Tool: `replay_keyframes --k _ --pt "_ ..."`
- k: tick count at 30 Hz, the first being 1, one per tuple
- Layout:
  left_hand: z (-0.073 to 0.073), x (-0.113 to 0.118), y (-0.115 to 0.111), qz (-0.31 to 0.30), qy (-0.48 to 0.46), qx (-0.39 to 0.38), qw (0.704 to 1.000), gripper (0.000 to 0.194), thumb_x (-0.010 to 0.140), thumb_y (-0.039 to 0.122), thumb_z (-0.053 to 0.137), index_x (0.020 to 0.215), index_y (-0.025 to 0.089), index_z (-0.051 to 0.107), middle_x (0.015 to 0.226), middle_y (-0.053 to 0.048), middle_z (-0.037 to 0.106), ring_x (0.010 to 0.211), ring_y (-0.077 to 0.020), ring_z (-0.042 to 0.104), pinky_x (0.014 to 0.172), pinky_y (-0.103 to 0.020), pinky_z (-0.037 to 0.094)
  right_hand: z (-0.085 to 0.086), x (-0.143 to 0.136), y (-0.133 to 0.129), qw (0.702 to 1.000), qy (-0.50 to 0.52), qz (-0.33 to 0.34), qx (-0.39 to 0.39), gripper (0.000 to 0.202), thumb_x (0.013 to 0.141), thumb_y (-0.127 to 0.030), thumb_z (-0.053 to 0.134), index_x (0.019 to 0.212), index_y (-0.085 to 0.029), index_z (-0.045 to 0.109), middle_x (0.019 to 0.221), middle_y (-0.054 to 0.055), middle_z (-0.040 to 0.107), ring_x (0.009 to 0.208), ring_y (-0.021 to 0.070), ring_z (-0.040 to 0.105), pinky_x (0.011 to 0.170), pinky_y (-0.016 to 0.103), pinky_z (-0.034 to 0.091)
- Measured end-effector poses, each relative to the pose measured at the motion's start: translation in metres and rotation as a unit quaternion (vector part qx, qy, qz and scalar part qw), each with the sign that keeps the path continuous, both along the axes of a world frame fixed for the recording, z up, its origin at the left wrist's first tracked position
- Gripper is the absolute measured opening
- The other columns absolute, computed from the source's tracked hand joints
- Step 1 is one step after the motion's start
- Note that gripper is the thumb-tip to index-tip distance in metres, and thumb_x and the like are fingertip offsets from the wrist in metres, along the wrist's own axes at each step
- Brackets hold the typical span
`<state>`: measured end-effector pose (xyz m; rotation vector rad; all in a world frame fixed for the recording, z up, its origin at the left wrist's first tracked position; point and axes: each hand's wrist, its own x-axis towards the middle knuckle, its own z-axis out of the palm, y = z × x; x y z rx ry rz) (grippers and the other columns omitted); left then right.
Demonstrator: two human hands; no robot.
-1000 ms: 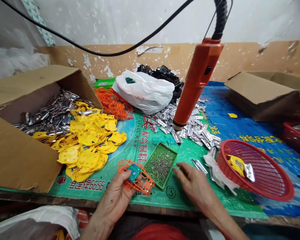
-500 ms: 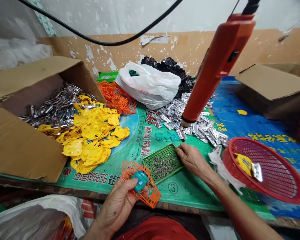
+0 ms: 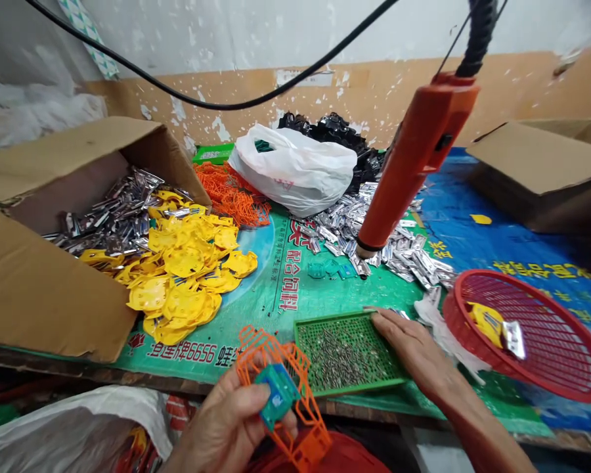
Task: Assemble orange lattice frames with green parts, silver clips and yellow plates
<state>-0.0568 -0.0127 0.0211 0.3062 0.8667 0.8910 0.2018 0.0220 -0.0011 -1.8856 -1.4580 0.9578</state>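
Note:
Pinched in my left hand (image 3: pixel 236 410) is a teal plastic part (image 3: pixel 277 394) together with an orange plastic frame (image 3: pixel 303 368), both held over the table's front edge. My right hand (image 3: pixel 414 345) grips the far right corner of a shallow green tray (image 3: pixel 303 322), its thumb hidden. Small metal screws (image 3: pixel 342 358) lie loose in this tray, which sits just right of the orange frame. Beyond it, several teal pieces (image 3: pixel 329 268) lie on the green table cover. An orange electric screwdriver (image 3: pixel 398 171) hangs tip down over a heap of shiny metal pieces (image 3: pixel 416 253).
On the left, a cardboard box (image 3: pixel 44 282) spills metal pieces and yellow plastic parts (image 3: pixel 187 263). Orange frames (image 3: pixel 231 194), a white plastic bag (image 3: pixel 295 171) and black parts (image 3: pixel 335 138) stand behind. A red basket (image 3: pixel 536 328) and another box (image 3: pixel 542 164) are at right.
The green tray has slid right and nearer to the table's front edge with my right hand on it. My left hand has lowered slightly and tilted the frame. The screwdriver has swung slightly.

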Motion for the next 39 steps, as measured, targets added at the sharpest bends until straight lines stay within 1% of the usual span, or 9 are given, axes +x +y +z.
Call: replay_keyframes --k 5,9,14,18,21,26,30,34,39 --pt "0.002 0.008 0.006 0.023 0.034 0.021 0.999 0.024 0.069 0.015 0.077 0.092 0.018 0.07 0.083 -0.002 0.071 0.066 -0.0142 0.066 0.065 -0.026 0.057 -0.002 -0.005 0.001 0.998 0.055 -0.03 0.009 0.044 0.081 -0.047 0.045 0.105 -0.021 0.072 0.117 0.007 0.069 0.112 0.0292 0.061 0.101 0.046 0.041" --pt "0.01 0.008 0.004 -0.026 0.038 0.009 0.999 0.029 0.067 0.018 0.078 0.094 0.018 0.07 0.073 -0.002 0.069 0.056 -0.0155 0.064 0.056 -0.027 0.056 -0.008 -0.01 -0.005 0.987 0.119 -0.108 0.026 0.048 0.076 -0.052 0.052 0.105 -0.02 0.073 0.118 0.008 0.069 0.119 0.0303 0.057 0.106 0.048 0.037" --pt "0.018 0.006 0.008 0.056 0.073 0.034 0.995 0.028 0.061 0.015 0.082 0.086 0.019 0.07 0.078 0.0 0.07 0.059 -0.0129 0.063 0.055 -0.023 0.055 -0.011 -0.017 -0.004 0.984 0.144 -0.106 0.019 0.047 0.079 -0.051 0.051 0.109 -0.022 0.071 0.12 0.006 0.068 0.121 0.0291 0.056 0.108 0.047 0.036" --pt "0.018 0.004 0.006 -0.018 0.054 0.017 0.998 0.033 0.064 0.021 0.08 0.095 0.018 0.07 0.08 -0.004 0.072 0.055 -0.0142 0.063 0.054 -0.026 0.055 -0.01 -0.018 -0.006 0.979 0.166 -0.118 0.023 0.057 0.076 -0.056 0.051 0.112 -0.016 0.07 0.123 0.009 0.066 0.123 0.0306 0.054 0.11 0.047 0.033" --pt "0.015 0.005 0.006 0.043 0.071 0.04 0.996 0.029 0.063 0.016 0.08 0.09 0.019 0.07 0.083 -0.002 0.071 0.065 -0.0161 0.065 0.06 -0.027 0.057 -0.008 -0.018 -0.008 0.979 0.161 -0.124 0.028 0.059 0.078 -0.056 0.05 0.119 -0.017 0.066 0.127 0.009 0.064 0.125 0.0302 0.052 0.109 0.046 0.034" --pt "0.013 0.008 0.011 -0.019 0.043 0.029 0.998 0.025 0.064 0.02 0.081 0.086 0.018 0.07 0.075 -0.003 0.07 0.056 -0.0161 0.063 0.053 -0.028 0.056 -0.007 -0.016 -0.01 0.977 0.157 -0.138 0.036 0.058 0.078 -0.056 0.05 0.117 -0.016 0.067 0.127 0.01 0.064 0.125 0.0291 0.052 0.111 0.046 0.032" --pt "0.018 0.008 0.013 0.054 0.076 0.049 0.994 0.029 0.06 0.014 0.082 0.086 0.019 0.07 0.082 -0.001 0.071 0.056 -0.013 0.061 0.053 -0.025 0.056 -0.007 -0.02 -0.014 0.977 0.151 -0.141 0.045 0.056 0.08 -0.053 0.049 0.121 -0.017 0.065 0.128 0.009 0.063 0.126 0.0296 0.052 0.108 0.047 0.035" --pt "0.023 0.005 0.011 -0.002 0.07 0.038 0.997 0.035 0.063 0.017 0.079 0.097 0.019 0.07 0.093 -0.006 0.072 0.048 -0.0116 0.059 0.047 -0.026 0.053 -0.007 -0.024 -0.015 0.972 0.163 -0.156 0.066 0.059 0.08 -0.057 0.048 0.12 -0.017 0.066 0.128 0.009 0.063 0.127 0.0297 0.051 0.11 0.047 0.033" --pt "0.023 0.003 0.013 0.039 0.06 0.053 0.996 0.037 0.061 0.016 0.081 0.097 0.019 0.071 0.09 -0.003 0.073 0.053 -0.0113 0.061 0.052 -0.024 0.056 -0.008 -0.026 -0.009 0.973 0.17 -0.146 0.051 0.061 0.08 -0.058 0.048 0.122 -0.016 0.064 0.129 0.01 0.062 0.128 0.0287 0.049 0.11 0.045 0.033"
